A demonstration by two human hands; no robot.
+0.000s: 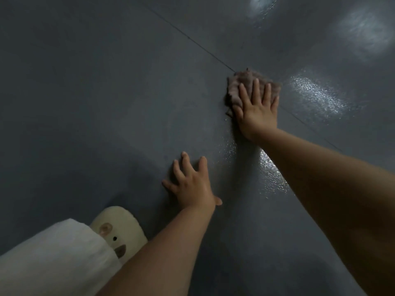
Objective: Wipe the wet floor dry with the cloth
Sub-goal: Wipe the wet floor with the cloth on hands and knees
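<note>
Head view is dim, and I can see only part of the cloth (pixel 239 86): my right hand (pixel 257 112) lies flat on it with fingers spread and straight, covering its near half, pressing it to the dark grey floor (pixel 106 92). A thin floor seam (pixel 192 40) runs under the cloth. Wet sheen (pixel 318 97) glints right of that hand and along my right forearm. My left hand (pixel 193 184) rests flat on the floor, fingers splayed, holding nothing, nearer me. A cream slipper (pixel 119 227), half hidden by a white trouser leg (pixel 55 259), sits lower left.
</note>
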